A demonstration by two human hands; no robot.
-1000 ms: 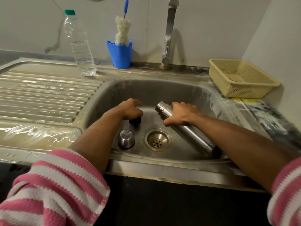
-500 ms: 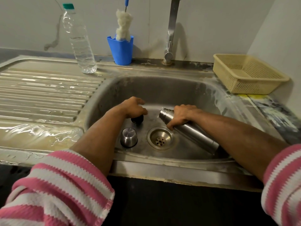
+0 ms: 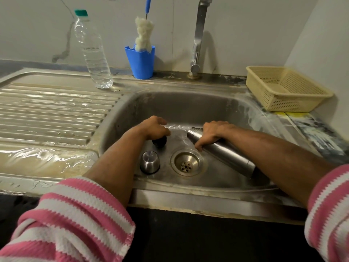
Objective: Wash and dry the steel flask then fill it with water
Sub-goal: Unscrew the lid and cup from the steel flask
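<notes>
Steel flask (image 3: pixel 224 154): lying tilted in sink (image 3: pixel 188 108), neck gripped by right hand (image 3: pixel 211 133). Black stopper (image 3: pixel 159 141): mostly hidden under left hand (image 3: pixel 156 127), fingers curled over it. Tap (image 3: pixel 199 35): spout cut off.

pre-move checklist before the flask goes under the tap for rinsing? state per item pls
1. Right hand grips the steel flask near its neck: ok.
2. Flask mouth uncapped: ok; the steel cup stands inverted on the sink floor.
3. Left hand free: not ok, it holds the black stopper.
4. Tap running: not ok, no stream visible.
5. Drain unblocked: ok.
6. Bottle brush in the blue cup, within reach: ok.
</notes>
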